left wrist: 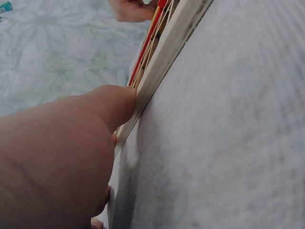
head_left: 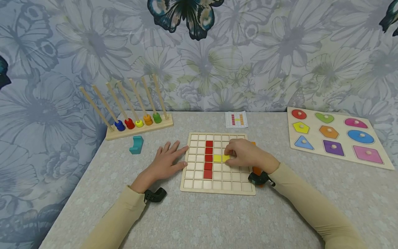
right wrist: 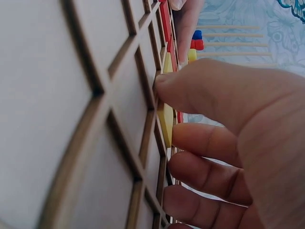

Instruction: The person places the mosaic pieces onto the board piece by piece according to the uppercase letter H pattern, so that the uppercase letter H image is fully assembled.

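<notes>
A wooden grid board lies on the table with a column of several red square tiles. To the right of that column, a yellow tile fills a cell, and another yellow tile lies right beside it. My right hand pinches this second one between thumb and index finger; the right wrist view shows the yellow tile at those fingertips, over the grid. My left hand has its fingers spread, with thumb and fingertips at the board's left edge.
Orange tiles lie right of the board, partly under my right wrist. Behind the board is a pattern card. A peg stand with coloured rings and a teal block are at left. A shape puzzle lies at right.
</notes>
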`<state>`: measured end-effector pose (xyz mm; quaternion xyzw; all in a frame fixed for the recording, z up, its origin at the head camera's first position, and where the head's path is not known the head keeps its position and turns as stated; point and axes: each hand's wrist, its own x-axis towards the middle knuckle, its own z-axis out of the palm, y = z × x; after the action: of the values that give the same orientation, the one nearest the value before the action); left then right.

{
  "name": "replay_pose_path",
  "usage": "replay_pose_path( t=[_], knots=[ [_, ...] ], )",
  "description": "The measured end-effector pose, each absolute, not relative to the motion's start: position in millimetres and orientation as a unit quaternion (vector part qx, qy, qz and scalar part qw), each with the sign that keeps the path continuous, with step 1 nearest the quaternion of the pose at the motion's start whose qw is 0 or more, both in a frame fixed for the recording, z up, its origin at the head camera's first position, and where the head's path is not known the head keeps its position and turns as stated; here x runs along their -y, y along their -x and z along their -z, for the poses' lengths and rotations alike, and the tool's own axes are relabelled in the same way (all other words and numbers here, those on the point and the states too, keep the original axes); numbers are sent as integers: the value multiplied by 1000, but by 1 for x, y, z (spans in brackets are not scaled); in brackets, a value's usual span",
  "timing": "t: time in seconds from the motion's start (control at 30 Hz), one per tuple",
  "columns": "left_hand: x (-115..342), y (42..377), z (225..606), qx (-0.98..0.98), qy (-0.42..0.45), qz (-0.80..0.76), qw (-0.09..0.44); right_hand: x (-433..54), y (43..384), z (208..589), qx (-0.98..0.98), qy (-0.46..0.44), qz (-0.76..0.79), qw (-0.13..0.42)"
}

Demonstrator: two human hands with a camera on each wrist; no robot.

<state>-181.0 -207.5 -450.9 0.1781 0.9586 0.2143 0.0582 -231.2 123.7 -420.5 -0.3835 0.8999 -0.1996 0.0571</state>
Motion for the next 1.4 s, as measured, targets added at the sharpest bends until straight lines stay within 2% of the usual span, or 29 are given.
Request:
replay_pose_path(
  t=[0.77, 1.1, 1.4],
  knots=[
    [207, 181, 451, -958, -178, -217, 60, -128, 231, 419, -902, 381, 199, 50],
    [208, 181, 450, -960, -171, -211, 68, -158, 226, 411, -914, 358, 185, 48],
    [208, 183, 452, -960, -173, -211, 62, -188, 208, 413, -927, 329, 172, 54]
  ],
)
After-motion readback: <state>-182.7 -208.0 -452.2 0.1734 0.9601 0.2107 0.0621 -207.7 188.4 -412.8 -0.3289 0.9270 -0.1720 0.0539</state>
